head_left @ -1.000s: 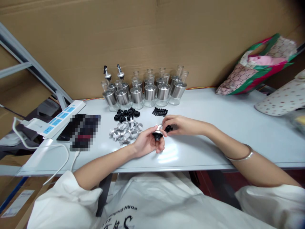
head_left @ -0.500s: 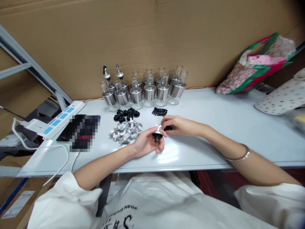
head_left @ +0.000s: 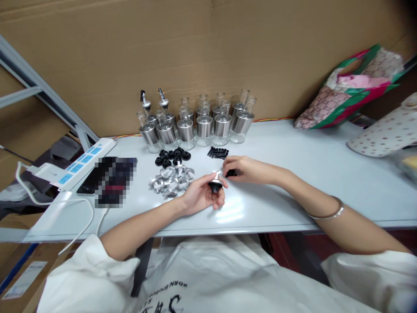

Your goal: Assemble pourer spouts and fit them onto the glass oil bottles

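Note:
My left hand (head_left: 202, 192) is closed round a bottle pourer (head_left: 215, 186), which has a silver cap, a white piece on top and a black ribbed stopper pointing down. Just to its right, my right hand (head_left: 243, 169) rests low over the table with curled fingers pressed together. Small black parts (head_left: 231, 173) show beneath its palm; whatever the fingertips hold is hidden. Silver pourer tops (head_left: 171, 181) lie heaped left of my hands. Behind them is a pile of black rubber stoppers (head_left: 172, 155). Small black caps (head_left: 218, 152) lie in a cluster beyond my right hand.
Several glass bottles with steel sleeves (head_left: 204, 126) stand at the back, two with pourers fitted. On the left are a power strip (head_left: 81, 161), cables and a dark phone (head_left: 93, 176). A patterned bag (head_left: 345, 93) and a dotted white container (head_left: 384, 134) occupy the right.
My right hand has shifted slightly to the right, away from the pourer. My left hand still holds the pourer in the same place.

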A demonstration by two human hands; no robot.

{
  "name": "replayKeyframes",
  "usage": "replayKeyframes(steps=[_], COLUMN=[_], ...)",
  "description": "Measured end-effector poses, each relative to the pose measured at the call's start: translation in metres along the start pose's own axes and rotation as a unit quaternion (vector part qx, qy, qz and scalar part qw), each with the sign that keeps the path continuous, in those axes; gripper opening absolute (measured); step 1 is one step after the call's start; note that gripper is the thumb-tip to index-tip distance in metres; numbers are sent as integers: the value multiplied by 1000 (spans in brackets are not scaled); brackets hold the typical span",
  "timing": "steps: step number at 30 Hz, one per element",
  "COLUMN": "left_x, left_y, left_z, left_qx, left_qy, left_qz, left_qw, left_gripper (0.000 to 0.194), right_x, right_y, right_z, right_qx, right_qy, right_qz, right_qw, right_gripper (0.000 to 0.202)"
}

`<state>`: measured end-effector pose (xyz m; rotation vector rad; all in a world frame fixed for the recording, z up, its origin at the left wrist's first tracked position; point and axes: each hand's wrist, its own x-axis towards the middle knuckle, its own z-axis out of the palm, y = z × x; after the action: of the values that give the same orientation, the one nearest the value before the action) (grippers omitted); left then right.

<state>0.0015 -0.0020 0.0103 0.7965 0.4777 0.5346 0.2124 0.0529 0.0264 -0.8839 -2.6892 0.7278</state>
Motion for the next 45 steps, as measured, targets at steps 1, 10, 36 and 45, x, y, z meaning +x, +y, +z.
replayKeyframes(steps=[1,10,36,45], left_x=[0,-1,-2,-2], left_y=[0,0,-2,-2], left_z=[0,0,4,5], left_qx=[0,-2,13,13], left_qy=[0,-2,23,20], left_qz=[0,-7,6,5], left_qw=[1000,1000,1000,1000], left_gripper=[36,35,38,34], right_x=[-1,-7,0,1], right_y=[-1,8,4,0], right_z=[-1,-15,-3,0], right_qx=[-2,13,3,-17], right_qy=[-4,-39,6,16], right_qz=[2,26,20,11], right_qw=[1000,999,1000,1000], right_gripper=[18,50,26,18])
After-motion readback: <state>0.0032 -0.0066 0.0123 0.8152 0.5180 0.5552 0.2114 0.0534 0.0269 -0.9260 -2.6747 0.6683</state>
